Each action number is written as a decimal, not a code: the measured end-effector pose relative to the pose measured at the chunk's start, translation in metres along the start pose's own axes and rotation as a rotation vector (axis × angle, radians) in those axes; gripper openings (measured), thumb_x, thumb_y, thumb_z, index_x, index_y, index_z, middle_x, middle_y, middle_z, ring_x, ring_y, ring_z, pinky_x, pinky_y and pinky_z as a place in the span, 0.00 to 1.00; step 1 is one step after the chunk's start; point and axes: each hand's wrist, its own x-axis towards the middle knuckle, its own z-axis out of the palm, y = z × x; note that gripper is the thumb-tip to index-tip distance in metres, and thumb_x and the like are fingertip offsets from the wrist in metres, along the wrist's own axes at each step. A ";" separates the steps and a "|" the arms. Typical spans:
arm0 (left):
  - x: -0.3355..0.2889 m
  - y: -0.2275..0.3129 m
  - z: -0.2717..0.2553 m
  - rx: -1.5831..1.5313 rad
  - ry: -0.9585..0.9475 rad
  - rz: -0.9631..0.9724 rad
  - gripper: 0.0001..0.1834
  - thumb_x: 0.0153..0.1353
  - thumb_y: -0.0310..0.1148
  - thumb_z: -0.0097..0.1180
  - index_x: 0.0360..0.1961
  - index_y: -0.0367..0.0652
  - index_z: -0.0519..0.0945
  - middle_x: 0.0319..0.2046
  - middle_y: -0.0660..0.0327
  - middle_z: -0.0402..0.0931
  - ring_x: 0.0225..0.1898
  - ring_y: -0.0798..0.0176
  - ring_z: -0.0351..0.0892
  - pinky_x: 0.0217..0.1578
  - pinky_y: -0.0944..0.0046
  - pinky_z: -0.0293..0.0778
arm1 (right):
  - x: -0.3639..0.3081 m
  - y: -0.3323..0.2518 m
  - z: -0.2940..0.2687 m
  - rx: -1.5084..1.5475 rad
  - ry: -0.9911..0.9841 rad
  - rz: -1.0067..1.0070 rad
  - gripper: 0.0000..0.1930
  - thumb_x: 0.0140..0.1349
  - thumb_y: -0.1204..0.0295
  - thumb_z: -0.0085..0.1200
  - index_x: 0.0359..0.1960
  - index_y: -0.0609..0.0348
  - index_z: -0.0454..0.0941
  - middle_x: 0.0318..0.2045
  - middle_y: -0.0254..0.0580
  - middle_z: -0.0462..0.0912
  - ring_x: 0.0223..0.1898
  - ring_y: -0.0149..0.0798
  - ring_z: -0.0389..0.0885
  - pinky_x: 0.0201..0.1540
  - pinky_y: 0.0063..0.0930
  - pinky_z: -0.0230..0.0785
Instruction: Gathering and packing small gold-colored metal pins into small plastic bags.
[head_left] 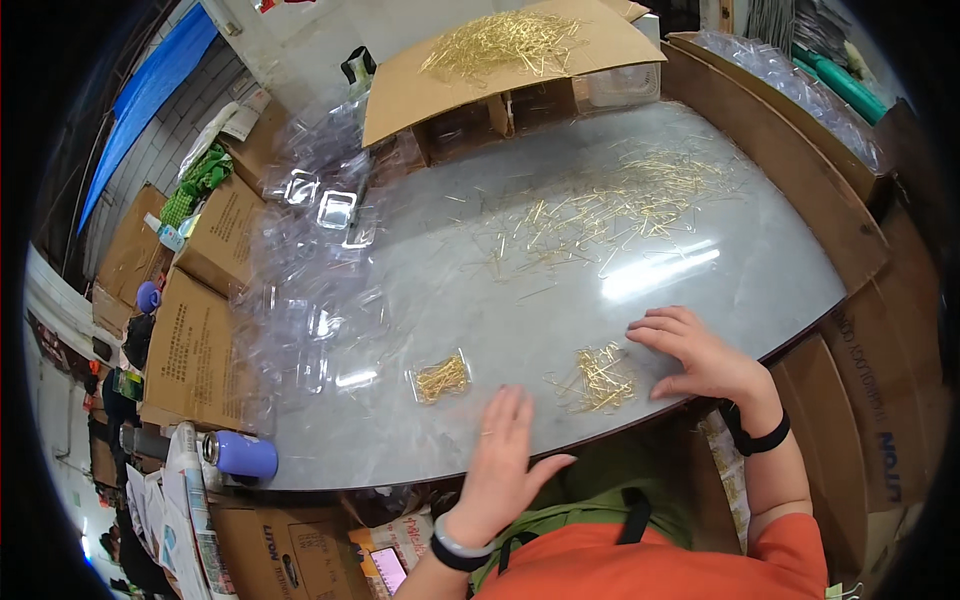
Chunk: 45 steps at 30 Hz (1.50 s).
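My left hand hovers at the table's near edge, fingers stretched out and a little blurred, holding nothing. My right hand is open as well, its thumb and fingers curved apart just right of a small pile of gold wire pins. Left of that pile, and beyond my left hand, a small clear plastic tray holds a neat bunch of gold wire pins. Many more loose gold pins lie scattered across the far middle and right of the grey table.
Clear plastic packs heap along the table's left side. A cardboard shelf at the back carries a pile of gold pins. Cardboard strips border the right edge. A purple bottle lies at the near left corner.
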 end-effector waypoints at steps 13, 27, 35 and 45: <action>0.046 -0.002 0.041 0.022 0.033 0.091 0.46 0.55 0.47 0.71 0.69 0.33 0.66 0.68 0.44 0.64 0.71 0.38 0.59 0.72 0.40 0.54 | 0.033 -0.057 0.085 0.067 0.385 -0.141 0.13 0.51 0.77 0.66 0.40 0.57 0.83 0.36 0.44 0.81 0.39 0.51 0.81 0.43 0.41 0.76; 0.031 -0.015 0.034 -0.059 0.198 0.029 0.32 0.59 0.29 0.65 0.63 0.33 0.70 0.56 0.47 0.72 0.62 0.38 0.67 0.64 0.37 0.62 | 0.042 -0.061 0.078 0.050 0.164 0.008 0.29 0.53 0.69 0.70 0.58 0.58 0.77 0.53 0.48 0.80 0.59 0.50 0.76 0.61 0.38 0.69; 0.024 -0.017 0.041 0.002 0.176 0.013 0.29 0.61 0.26 0.61 0.63 0.31 0.70 0.60 0.44 0.67 0.67 0.33 0.62 0.69 0.31 0.52 | 0.036 -0.089 0.111 0.162 0.490 0.157 0.25 0.66 0.78 0.56 0.65 0.66 0.68 0.65 0.61 0.68 0.64 0.62 0.69 0.68 0.46 0.63; 0.024 -0.021 0.038 -0.041 0.218 0.062 0.28 0.66 0.25 0.53 0.66 0.30 0.65 0.60 0.41 0.67 0.67 0.36 0.63 0.70 0.35 0.52 | 0.056 -0.084 0.094 0.379 0.200 -0.005 0.44 0.65 0.59 0.60 0.76 0.63 0.51 0.74 0.62 0.57 0.78 0.58 0.49 0.78 0.48 0.40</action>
